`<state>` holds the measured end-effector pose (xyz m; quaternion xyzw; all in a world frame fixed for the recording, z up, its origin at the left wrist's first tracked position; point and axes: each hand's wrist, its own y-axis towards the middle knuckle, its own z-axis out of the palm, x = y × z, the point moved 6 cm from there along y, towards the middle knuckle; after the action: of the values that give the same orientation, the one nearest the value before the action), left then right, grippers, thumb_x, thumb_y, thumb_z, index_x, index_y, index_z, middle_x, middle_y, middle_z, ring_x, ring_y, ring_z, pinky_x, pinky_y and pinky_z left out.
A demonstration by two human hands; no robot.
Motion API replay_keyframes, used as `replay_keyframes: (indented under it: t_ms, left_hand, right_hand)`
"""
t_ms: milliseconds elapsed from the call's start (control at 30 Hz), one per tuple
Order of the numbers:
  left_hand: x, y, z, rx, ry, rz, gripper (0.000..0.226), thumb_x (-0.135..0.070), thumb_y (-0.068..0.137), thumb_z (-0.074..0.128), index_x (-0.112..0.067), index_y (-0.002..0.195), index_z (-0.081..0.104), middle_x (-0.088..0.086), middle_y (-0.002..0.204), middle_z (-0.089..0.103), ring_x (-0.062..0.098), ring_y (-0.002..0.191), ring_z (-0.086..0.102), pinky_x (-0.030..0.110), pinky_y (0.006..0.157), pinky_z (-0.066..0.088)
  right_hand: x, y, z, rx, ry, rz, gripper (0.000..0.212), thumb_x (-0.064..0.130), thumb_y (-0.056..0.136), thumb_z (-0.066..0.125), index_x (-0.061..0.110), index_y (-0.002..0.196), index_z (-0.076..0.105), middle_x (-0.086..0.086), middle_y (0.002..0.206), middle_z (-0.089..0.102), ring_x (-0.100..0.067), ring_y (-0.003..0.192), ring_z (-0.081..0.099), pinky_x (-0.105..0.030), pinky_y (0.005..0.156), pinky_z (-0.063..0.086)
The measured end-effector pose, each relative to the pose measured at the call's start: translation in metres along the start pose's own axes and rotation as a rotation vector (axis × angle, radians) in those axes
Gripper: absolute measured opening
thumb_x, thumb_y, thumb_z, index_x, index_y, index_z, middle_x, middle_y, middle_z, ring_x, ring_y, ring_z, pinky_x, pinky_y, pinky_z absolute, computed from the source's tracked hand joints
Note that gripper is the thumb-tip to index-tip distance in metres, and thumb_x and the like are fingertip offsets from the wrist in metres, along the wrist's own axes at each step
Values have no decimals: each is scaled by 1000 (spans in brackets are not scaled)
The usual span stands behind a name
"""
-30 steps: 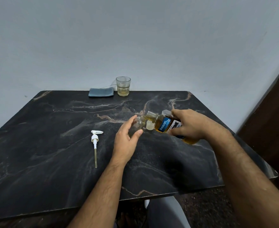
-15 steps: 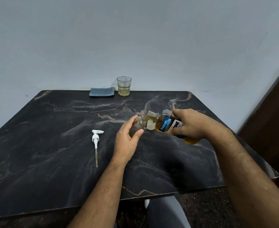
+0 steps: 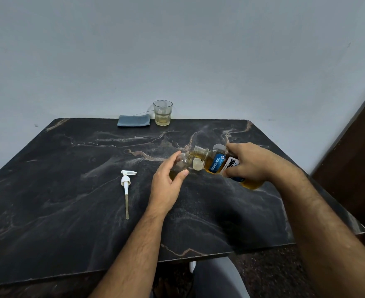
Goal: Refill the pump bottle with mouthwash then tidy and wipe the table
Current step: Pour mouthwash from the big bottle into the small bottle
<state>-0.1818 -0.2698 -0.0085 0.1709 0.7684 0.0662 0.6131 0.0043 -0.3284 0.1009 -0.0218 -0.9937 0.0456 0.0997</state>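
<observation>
Right hand point(image 3: 254, 163) grips the mouthwash bottle point(image 3: 217, 163) tipped onto the pump bottle point(image 3: 181, 163), which the left hand point(image 3: 168, 181) wraps on the desk point(image 3: 69, 211). Pump head point(image 3: 126, 183) lies left of both hands.

Black marble table point(image 3: 69, 211): pump head point(image 3: 126, 183), cloth point(image 3: 133, 121), glass point(image 3: 163, 112), perhaps cap point(image 3: 197, 164).

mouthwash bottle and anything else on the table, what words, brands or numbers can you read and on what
"PINE": large dark letters on the white label of the mouthwash bottle, the start of the word hidden by the right hand.
Small white lines and a square code on the same bottle's blue label: too small to read.
Glass, folded cloth, pump head and small bottle held by the left hand: no text visible.
</observation>
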Motion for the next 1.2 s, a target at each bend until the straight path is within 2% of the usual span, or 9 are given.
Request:
replay_keyframes:
  t_ms: [100,267,500,667,833,1200]
  left_hand:
    - [0,0,0,1,0,-3,56,-16,90,68,-32,141,50,-14,133,57,1,123,51,31,110,42]
    - [0,0,-1,2,2,-8,57,-16,90,68,-31,142,50,-12,135,57,2,125,51,32,111,41]
    - [-1,0,-1,4,12,-14,57,-16,90,68,-31,142,50,-10,137,56,4,127,50,33,111,41]
    - [-1,0,0,10,12,-16,57,-16,91,67,-32,142,49,-13,136,55,2,125,49,29,110,40]
    - [-1,-1,-1,9,10,-11,57,-16,91,67,-32,142,49,-14,133,55,0,123,49,26,108,39]
    - [-2,0,-1,15,5,-12,57,-16,91,67,-31,142,49,-16,132,53,0,123,48,22,106,38]
  right_hand:
    - [0,0,0,11,4,4,32,37,85,71,27,104,48,7,96,61,-14,86,63,-28,73,49]
    - [1,0,-1,12,-1,8,31,36,85,71,27,103,47,9,92,59,-11,81,61,-23,65,44]
    - [1,0,-1,18,7,21,32,36,85,72,28,103,47,10,89,58,-8,79,60,-26,68,46]
    - [2,0,-3,17,-3,24,30,36,85,72,28,101,47,14,83,55,-3,74,56,-22,62,42]
    - [3,0,-4,30,-7,34,32,36,85,71,27,105,48,8,96,59,-13,85,62,-28,74,49]
    - [6,0,-6,47,-19,47,39,36,85,71,23,115,51,5,101,60,-17,93,65,-37,87,56]
